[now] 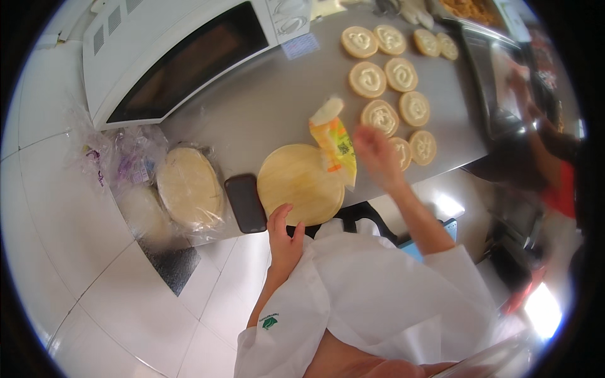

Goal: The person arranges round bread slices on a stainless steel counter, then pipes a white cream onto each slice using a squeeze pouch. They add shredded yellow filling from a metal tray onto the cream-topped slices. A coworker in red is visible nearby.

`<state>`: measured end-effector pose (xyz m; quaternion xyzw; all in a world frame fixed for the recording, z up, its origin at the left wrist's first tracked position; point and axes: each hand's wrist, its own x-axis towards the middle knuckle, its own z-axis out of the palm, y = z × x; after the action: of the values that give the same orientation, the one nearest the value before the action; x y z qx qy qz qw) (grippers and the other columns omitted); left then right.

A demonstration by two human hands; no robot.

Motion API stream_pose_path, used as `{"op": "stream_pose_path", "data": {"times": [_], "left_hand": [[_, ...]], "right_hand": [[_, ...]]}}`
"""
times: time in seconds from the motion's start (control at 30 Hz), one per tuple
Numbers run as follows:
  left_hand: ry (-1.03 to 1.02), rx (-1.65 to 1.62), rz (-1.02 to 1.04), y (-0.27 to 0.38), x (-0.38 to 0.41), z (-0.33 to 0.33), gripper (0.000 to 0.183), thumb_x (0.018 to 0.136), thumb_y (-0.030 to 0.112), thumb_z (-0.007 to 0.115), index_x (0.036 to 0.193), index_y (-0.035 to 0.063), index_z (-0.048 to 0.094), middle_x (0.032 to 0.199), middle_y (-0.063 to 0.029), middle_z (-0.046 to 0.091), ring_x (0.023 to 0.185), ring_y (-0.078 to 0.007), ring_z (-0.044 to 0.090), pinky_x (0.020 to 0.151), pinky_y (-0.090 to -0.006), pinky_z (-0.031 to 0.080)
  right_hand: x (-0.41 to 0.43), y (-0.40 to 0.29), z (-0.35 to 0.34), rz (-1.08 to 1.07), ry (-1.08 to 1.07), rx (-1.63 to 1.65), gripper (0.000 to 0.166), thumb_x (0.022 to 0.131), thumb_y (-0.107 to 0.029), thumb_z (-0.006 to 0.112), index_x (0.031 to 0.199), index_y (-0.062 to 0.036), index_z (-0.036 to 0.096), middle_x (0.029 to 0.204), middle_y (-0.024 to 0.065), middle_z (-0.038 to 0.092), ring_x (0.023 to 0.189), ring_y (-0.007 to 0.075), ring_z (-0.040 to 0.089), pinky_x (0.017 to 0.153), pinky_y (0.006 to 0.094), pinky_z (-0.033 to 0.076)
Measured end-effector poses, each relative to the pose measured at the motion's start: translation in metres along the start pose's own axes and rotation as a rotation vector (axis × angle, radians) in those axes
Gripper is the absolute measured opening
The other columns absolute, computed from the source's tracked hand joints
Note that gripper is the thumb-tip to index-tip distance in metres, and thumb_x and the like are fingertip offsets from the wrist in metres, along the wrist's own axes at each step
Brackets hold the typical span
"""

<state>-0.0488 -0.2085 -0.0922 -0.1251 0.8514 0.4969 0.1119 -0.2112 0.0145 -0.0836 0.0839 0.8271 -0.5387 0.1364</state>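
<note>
My left hand (286, 236) has its fingers apart, fingertips at the near edge of a round pale-yellow disc (293, 184) that looks like a wooden board. A yellow-and-orange pouch (338, 146) with a whitish end lies partly over the disc's right side. Just right of the pouch, my right hand (378, 153) is blurred by motion; whether it grips anything cannot be told. It partly covers a small round base (401, 153). More such rounds, including one round (379, 118) beyond the hand, bear swirls of pale cream or sauce.
A black phone (246, 203) lies left of the disc, beside plastic-wrapped flat rounds (189, 186). A white microwave (189, 61) stands at the back left of the steel counter (264, 104). Metal trays (501, 85) and a co-worker's arm (539, 137) are at right.
</note>
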Motion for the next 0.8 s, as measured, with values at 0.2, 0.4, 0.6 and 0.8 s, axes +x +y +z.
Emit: {"op": "stream_pose_path", "data": {"times": [0.2, 0.4, 0.6, 0.8], "left_hand": [[-0.023, -0.513, -0.096, -0.009, 0.093, 0.060, 0.062, 0.083, 0.012, 0.064, 0.135, 0.0012, 0.033, 0.137, -0.0170, 0.035, 0.122, -0.0266, 0.042, 0.100, -0.0399, 0.039], [-0.008, -0.680, -0.064, -0.005, 0.184, 0.104, 0.075, 0.073, 0.022, 0.072, 0.132, -0.0031, 0.033, 0.120, -0.0238, 0.054, 0.108, -0.0331, 0.057, 0.092, -0.0369, 0.045], [0.062, -0.541, 0.049, 0.048, 0.120, -0.016, 0.077, 0.071, 0.020, 0.074, 0.135, 0.0020, 0.034, 0.120, -0.0181, 0.054, 0.111, -0.0304, 0.054, 0.095, -0.0358, 0.043], [0.117, -0.419, -0.067, 0.032, 0.057, -0.151, 0.085, 0.076, 0.019, 0.075, 0.143, 0.0034, 0.025, 0.130, -0.0126, 0.047, 0.120, -0.0211, 0.047, 0.098, -0.0348, 0.042]], "right_hand": [[0.004, 0.040, 0.049, -0.066, 0.085, -0.582, 0.096, 0.067, -0.031, 0.079, 0.142, -0.0103, 0.024, 0.126, 0.0189, 0.047, 0.108, 0.0385, 0.053, 0.088, 0.0461, 0.045], [0.031, 0.039, 0.058, -0.069, -0.128, -0.318, 0.086, 0.068, -0.023, 0.075, 0.139, -0.0044, 0.030, 0.123, 0.0194, 0.053, 0.111, 0.0316, 0.055, 0.089, 0.0384, 0.047], [-0.015, -0.037, 0.100, -0.169, -0.268, -0.021, 0.070, 0.076, -0.013, 0.069, 0.136, -0.0068, 0.034, 0.118, 0.0121, 0.056, 0.104, 0.0254, 0.059, 0.086, 0.0354, 0.049], [-0.061, -0.105, 0.217, 0.624, -0.854, 1.483, 0.040, 0.098, -0.043, 0.037, 0.127, -0.0161, 0.042, 0.122, 0.0031, 0.052, 0.112, 0.0184, 0.052, 0.095, 0.0387, 0.044]]}}
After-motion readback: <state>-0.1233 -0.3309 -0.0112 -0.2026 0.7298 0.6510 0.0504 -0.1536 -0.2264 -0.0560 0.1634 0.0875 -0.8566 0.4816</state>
